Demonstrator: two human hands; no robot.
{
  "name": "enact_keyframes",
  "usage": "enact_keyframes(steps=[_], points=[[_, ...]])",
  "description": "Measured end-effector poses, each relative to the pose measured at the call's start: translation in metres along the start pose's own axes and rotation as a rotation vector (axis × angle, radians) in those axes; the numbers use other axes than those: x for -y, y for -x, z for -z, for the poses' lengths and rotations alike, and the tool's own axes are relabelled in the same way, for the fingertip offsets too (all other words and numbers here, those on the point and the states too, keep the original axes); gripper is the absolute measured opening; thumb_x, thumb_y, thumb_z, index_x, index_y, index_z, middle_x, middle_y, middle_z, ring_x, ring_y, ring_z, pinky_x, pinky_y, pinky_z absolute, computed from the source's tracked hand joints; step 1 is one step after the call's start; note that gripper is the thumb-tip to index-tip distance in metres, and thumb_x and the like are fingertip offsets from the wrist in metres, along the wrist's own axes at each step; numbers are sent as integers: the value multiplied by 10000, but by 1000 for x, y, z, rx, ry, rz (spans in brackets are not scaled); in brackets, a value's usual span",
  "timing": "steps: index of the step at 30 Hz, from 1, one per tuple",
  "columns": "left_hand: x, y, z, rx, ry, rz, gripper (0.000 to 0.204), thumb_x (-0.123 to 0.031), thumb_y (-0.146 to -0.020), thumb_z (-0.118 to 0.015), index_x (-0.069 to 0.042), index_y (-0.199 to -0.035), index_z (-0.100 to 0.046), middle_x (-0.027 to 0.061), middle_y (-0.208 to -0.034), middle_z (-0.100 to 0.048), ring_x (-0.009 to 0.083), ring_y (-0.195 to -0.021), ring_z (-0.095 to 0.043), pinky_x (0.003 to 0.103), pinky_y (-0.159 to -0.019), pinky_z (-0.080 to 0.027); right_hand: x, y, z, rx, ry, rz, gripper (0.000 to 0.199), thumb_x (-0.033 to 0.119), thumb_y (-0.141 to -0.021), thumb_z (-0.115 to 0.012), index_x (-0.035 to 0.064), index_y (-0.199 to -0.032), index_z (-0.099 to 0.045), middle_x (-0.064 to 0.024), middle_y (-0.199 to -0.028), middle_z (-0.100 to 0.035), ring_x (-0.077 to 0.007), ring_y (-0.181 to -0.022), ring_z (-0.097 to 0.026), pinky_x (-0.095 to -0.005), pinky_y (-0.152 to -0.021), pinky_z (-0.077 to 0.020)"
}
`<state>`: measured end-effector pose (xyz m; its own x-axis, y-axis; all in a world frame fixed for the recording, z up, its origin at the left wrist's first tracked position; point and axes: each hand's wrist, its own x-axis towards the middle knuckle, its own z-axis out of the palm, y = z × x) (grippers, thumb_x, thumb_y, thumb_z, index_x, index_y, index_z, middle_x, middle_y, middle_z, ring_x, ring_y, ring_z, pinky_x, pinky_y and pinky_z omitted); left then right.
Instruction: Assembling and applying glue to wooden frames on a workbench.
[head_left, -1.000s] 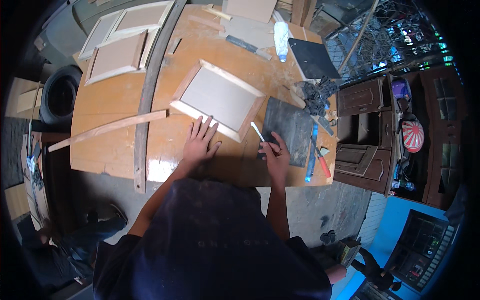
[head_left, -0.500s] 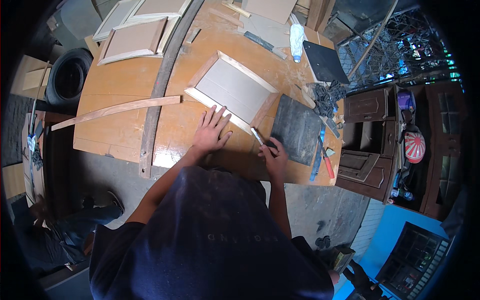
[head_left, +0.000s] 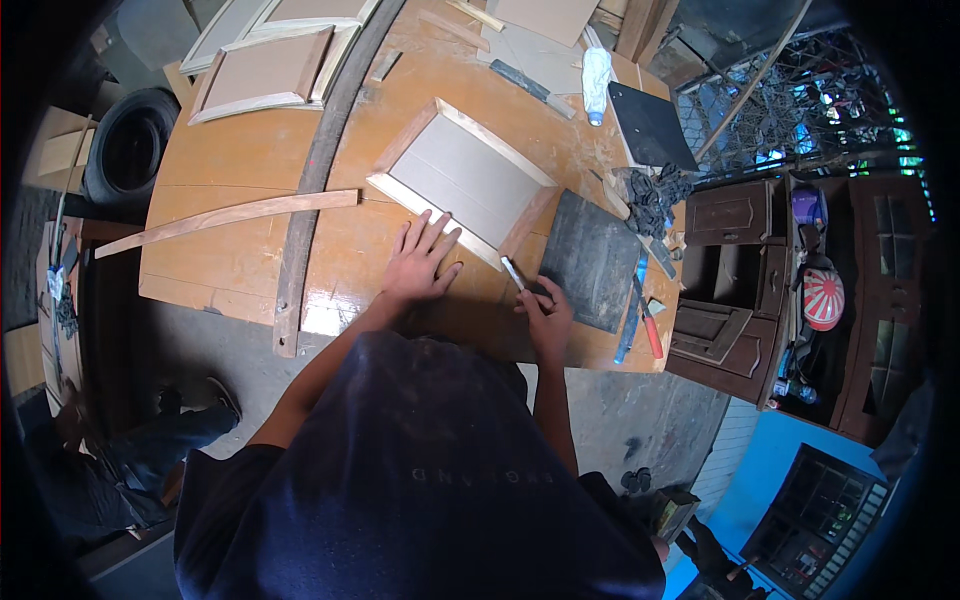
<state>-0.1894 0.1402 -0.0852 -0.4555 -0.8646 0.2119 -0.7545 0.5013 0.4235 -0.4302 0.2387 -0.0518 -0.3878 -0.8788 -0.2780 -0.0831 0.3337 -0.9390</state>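
Observation:
A wooden frame [head_left: 408, 197] with a flat grey-beige panel [head_left: 468, 168] set inside it lies tilted on the worktable. My left hand [head_left: 416, 273] lies open, palm down, its fingertips resting on the frame's near rail and the palm on the tabletop. In my right hand [head_left: 547, 318] is a slim pale pen-like tool [head_left: 512, 272], gripped between thumb and fingers. Its tip is at the frame's near right corner; whether it is a pen or a cutter is too small to tell. A dark flat board [head_left: 590, 262] lies just right of that corner.
A long dark beam [head_left: 312, 185] crosses the orange-brown table [head_left: 225, 235], with a thin curved strip [head_left: 235, 208] over it. More framed panels [head_left: 262, 75] lie far left. On the right are a red-handled tool [head_left: 651, 332], dark rag [head_left: 655, 188] and white bottle [head_left: 596, 85]. Someone sits at left.
The whole view has shifted slightly. Both hands, the pen-like tool and the frame keep nearly the same places relative to each other.

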Motion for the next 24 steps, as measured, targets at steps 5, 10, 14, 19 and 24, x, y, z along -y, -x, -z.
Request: enact_keyframes(steps=[5,10,14,19,24], points=[[0,0,0,12,6,8,590,-439,-915,-617,-196,-1444,-517,66,-1588,-366,339,-1489,-259,567,-1184,-224,2,0,-4,-8,-30,4,394,85,-923,-707,-35,-1273,-573,-146,-894,-749,-156,-722,-707,-272,-681,-549],[1,0,-1,1,4,-1,580,-434,-915,-618,-194,-1435,-524,65,-1584,-370,335,-1484,-266,561,-1181,-229,0,1,-5,-8,-32,-4,402,88,-911,-722,-37,-1266,-579,-141,-873,-745,-150,-708,-701,-270,-670,-549],[0,0,0,-18,13,-8,573,-428,-913,-622,-193,-1428,-530,65,-1581,-375,333,-1483,-268,561,-1179,-231,-1,2,-4,-14,-14,-10,401,85,-911,-723,-35,-1267,-582,-135,-874,-745,-147,-705,-700,-270,-664,-549],[0,-1,2,-6,7,-3,566,-419,-912,-627,-183,-1419,-539,66,-1574,-386,333,-1482,-271,556,-1177,-233,1,4,-3,-22,9,0,400,76,-912,-720,-35,-1270,-581,-133,-880,-746,-146,-709,-701,-273,-661,-558],[-1,0,2,-14,20,-9,559,-415,-916,-629,-176,-1415,-544,68,-1574,-385,333,-1483,-270,553,-1178,-229,4,7,-3,-37,-6,-23,411,57,-902,-724,-42,-1274,-579,-136,-886,-745,-148,-724,-702,-278,-668,-581]])
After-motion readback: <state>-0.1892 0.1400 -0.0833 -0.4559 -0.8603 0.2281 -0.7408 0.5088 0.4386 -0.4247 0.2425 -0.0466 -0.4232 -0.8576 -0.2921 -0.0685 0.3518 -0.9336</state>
